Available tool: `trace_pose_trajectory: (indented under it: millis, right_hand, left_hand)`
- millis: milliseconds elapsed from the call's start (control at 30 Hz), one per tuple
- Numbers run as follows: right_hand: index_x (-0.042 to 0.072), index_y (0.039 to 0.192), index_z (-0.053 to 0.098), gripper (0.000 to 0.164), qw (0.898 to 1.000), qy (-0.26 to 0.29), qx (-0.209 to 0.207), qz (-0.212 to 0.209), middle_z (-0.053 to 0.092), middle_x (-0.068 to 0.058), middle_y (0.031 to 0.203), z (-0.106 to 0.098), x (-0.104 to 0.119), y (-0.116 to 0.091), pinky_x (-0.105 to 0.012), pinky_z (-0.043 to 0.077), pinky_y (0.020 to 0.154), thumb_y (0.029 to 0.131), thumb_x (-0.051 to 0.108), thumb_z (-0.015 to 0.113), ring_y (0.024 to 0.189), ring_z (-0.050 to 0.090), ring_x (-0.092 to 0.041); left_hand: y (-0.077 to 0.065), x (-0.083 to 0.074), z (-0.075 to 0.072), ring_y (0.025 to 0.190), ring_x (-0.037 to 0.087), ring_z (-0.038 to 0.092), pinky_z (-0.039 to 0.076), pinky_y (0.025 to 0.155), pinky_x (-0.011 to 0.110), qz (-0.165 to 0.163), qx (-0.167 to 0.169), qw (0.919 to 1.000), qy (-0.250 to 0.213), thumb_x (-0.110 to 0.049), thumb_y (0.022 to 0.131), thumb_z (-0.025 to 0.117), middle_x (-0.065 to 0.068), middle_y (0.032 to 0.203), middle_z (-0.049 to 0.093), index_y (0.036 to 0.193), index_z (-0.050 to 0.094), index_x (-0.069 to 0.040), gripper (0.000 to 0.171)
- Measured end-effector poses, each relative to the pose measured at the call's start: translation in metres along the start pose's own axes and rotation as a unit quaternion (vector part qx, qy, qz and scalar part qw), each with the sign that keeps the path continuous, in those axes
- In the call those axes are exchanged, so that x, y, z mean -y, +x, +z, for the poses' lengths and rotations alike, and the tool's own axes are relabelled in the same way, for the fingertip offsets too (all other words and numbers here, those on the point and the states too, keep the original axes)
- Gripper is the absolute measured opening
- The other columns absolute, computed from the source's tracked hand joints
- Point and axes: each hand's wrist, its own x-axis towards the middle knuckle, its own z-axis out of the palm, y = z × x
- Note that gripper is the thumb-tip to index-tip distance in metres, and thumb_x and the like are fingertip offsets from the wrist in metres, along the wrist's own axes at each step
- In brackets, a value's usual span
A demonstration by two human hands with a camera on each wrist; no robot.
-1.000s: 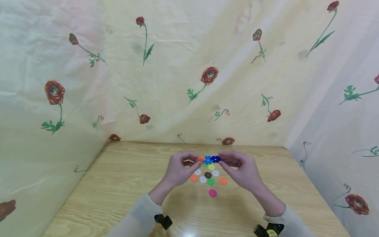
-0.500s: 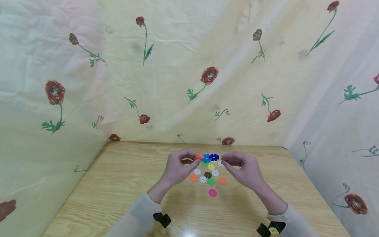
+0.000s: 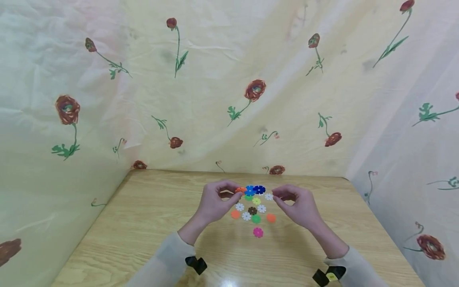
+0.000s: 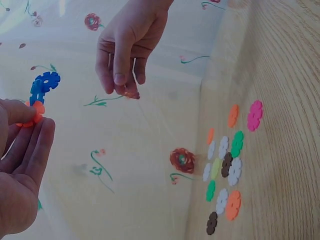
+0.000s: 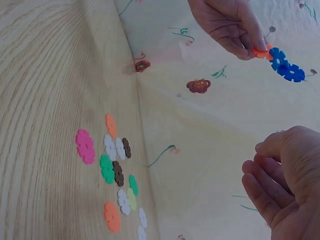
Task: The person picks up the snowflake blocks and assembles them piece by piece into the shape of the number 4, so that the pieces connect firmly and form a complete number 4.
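My left hand pinches an orange notched flower-shaped disc between thumb and fingers, up above the table. Joined to it in a row are a lighter blue disc and a dark blue disc, which forms the free end. Just right of that end is my right hand, its fingers loosely bent and holding nothing. A gap shows between it and the dark blue disc in both wrist views. The left fingers hide part of the orange disc.
Below the hands, several loose discs lie flat on the wooden table: white, orange, green, yellow and brown. A pink disc lies nearest me. Flower-printed cloth stands behind the table and along both sides.
My right hand has let go of the dark blue disc and drawn off to the right. The left hand still holds the joined discs, almost in the same place.
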Motion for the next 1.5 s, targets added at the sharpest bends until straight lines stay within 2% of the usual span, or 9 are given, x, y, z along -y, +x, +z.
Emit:
trace_pose_trajectory:
  millis: [133,233,500,700,900,1200,1300,1500]
  right_hand:
    - [0.010,0.104,0.080,0.016,1.000,-0.010,0.011,0.021,0.082,-0.005,0.098,0.000,-0.004,-0.002,-0.040,0.068,0.079,0.091,0.000,0.081,0.085,0.077,-0.009]
    - [0.010,0.106,0.080,0.017,0.999,-0.016,0.018,0.037,0.082,-0.005,0.100,0.001,-0.007,-0.004,-0.044,0.067,0.081,0.092,0.001,0.081,0.087,0.078,-0.013]
    - [0.005,0.109,0.079,0.018,0.998,-0.030,0.026,0.051,0.082,-0.006,0.101,0.002,-0.015,-0.008,-0.042,0.067,0.081,0.092,0.000,0.080,0.088,0.078,-0.017]
    - [0.004,0.110,0.079,0.019,0.997,-0.030,0.034,0.059,0.081,-0.010,0.102,0.004,-0.019,-0.011,-0.047,0.067,0.081,0.091,-0.001,0.080,0.088,0.078,-0.020]
    - [0.007,0.108,0.079,0.018,0.996,-0.027,0.043,0.071,0.081,-0.010,0.101,0.007,-0.025,-0.016,-0.043,0.067,0.079,0.091,-0.001,0.080,0.087,0.078,-0.022]
    - [0.004,0.109,0.078,0.019,0.990,-0.036,0.091,0.100,0.079,-0.016,0.108,0.011,-0.033,-0.021,-0.040,0.067,0.081,0.091,0.000,0.079,0.092,0.077,-0.026]
    - [0.002,0.110,0.078,0.018,0.988,-0.040,0.102,0.107,0.079,-0.016,0.108,0.011,-0.034,-0.022,-0.039,0.067,0.080,0.092,0.000,0.079,0.093,0.077,-0.026]
    - [0.001,0.110,0.078,0.018,0.986,-0.040,0.114,0.113,0.079,-0.016,0.109,0.012,-0.036,-0.021,-0.035,0.066,0.080,0.092,0.000,0.078,0.094,0.077,-0.027]
  left_hand:
    - [0.000,0.000,0.000,0.088,0.026,0.079,0.067,0.081,0.033,-0.006,0.003,1.0000,-0.002,-0.005,0.094,0.080,0.018,0.102,0.081,0.104,0.079,-0.002,0.011]
    - [0.000,0.000,0.000,0.088,0.026,0.079,0.067,0.081,0.032,-0.011,0.003,0.9999,-0.004,-0.005,0.094,0.080,0.018,0.103,0.081,0.105,0.079,-0.002,0.011]
    - [0.000,0.001,0.000,0.088,0.026,0.079,0.067,0.081,0.029,-0.016,0.003,0.9999,-0.002,-0.006,0.094,0.080,0.017,0.103,0.081,0.105,0.079,-0.002,0.012]
    - [0.000,0.001,0.001,0.088,0.031,0.079,0.067,0.082,0.033,-0.016,0.004,0.9998,-0.007,-0.007,0.095,0.080,0.018,0.103,0.080,0.106,0.079,-0.001,0.012]
    - [0.000,0.002,0.001,0.086,0.031,0.079,0.068,0.082,0.037,-0.011,0.007,0.9999,-0.011,-0.007,0.095,0.080,0.019,0.103,0.080,0.106,0.079,-0.001,0.013]
    - [0.002,0.003,0.001,0.086,0.028,0.080,0.068,0.082,0.042,-0.011,0.006,0.9999,-0.011,-0.006,0.094,0.080,0.018,0.103,0.080,0.105,0.079,-0.002,0.012]
    - [0.002,0.003,0.001,0.086,0.027,0.080,0.068,0.082,0.042,-0.009,0.005,0.9999,-0.010,-0.005,0.094,0.080,0.018,0.102,0.081,0.105,0.079,-0.002,0.011]
    - [0.004,0.003,0.000,0.086,0.024,0.080,0.067,0.080,0.030,0.004,0.005,1.0000,-0.008,-0.005,0.094,0.080,0.017,0.102,0.081,0.104,0.079,-0.002,0.011]
